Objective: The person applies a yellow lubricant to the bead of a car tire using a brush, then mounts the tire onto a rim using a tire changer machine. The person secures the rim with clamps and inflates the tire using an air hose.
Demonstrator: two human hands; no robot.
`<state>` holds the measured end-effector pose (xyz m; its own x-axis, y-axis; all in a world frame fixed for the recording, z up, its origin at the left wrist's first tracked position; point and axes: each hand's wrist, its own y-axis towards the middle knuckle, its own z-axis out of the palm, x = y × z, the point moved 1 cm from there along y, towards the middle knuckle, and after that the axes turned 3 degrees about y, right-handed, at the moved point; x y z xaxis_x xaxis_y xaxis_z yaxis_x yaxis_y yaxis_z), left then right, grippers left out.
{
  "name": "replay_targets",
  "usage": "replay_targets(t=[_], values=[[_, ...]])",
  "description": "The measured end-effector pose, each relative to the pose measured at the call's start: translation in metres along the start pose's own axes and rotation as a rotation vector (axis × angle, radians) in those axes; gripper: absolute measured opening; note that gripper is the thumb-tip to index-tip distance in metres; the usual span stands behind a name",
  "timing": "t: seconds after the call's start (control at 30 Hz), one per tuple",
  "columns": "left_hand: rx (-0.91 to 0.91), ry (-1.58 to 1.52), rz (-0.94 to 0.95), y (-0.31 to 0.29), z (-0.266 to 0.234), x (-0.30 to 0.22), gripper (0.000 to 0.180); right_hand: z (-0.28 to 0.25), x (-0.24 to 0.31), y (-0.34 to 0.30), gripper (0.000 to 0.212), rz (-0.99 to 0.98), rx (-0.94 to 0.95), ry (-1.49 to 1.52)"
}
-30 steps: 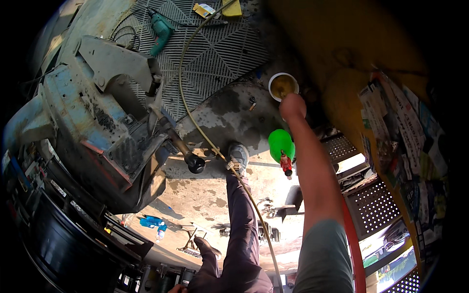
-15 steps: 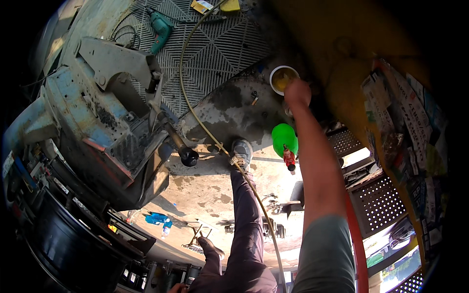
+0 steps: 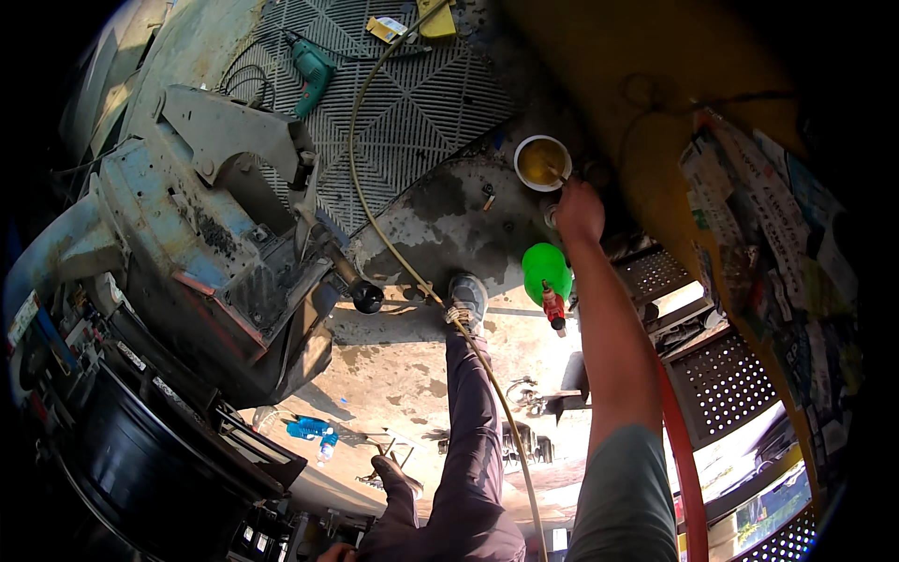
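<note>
My right arm reaches forward, and my right hand (image 3: 580, 212) is closed around a thin-handled tool (image 3: 559, 175) at the rim of a round white tub (image 3: 516, 161). The tool's end dips into the yellowish-brown liquid (image 3: 539, 165) inside; its kind cannot be made out. A bright green spray bottle (image 3: 546, 266) with a red nozzle stands just nearer than that hand. Only a sliver of my left hand (image 3: 337, 553) shows at the lower edge beside my thigh, its fingers mostly hidden.
A worn blue-grey machine (image 3: 178, 215) with a protruding bar fills the left. A yellowish hose (image 3: 393, 245) crosses over my shoe. On the grey mat (image 3: 412, 103) lie a green drill (image 3: 313, 75) and a yellow object (image 3: 437, 21). Perforated metal panels (image 3: 729, 384) and a red post (image 3: 685, 459) stand right.
My right hand has drawn back slightly from over the tub, so more of the liquid and the tool now show. The whole view has shifted a little.
</note>
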<state>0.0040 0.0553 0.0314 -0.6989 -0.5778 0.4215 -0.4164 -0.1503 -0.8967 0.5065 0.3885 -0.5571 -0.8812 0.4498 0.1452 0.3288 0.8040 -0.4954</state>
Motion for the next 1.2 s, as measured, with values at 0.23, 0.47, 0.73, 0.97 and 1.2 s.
replay_targets(t=[0.23, 0.47, 0.73, 0.97, 1.2], values=[[0.009, -0.071, 0.032, -0.002, -0.008, -0.021, 0.032, -0.002, -0.017, -0.018, 0.021, -0.181, -0.060, -0.063], [-0.113, -0.021, 0.172, 0.010, 0.003, 0.013, 0.032, -0.014, -0.022, -0.024, 0.020, -0.092, -0.071, 0.068], [-0.116, -0.092, 0.298, 0.007, 0.008, 0.037, 0.032, -0.015, -0.041, -0.069, 0.029, 0.702, -0.007, 1.227], [-0.236, -0.212, 0.431, 0.030, 0.028, 0.104, 0.020, -0.085, 0.023, -0.169, 0.014, 0.757, -0.005, 2.222], [-0.378, -0.194, 0.758, 0.049, 0.032, 0.192, 0.022, -0.127, 0.063, -0.335, 0.021, 0.605, -0.016, 2.385]])
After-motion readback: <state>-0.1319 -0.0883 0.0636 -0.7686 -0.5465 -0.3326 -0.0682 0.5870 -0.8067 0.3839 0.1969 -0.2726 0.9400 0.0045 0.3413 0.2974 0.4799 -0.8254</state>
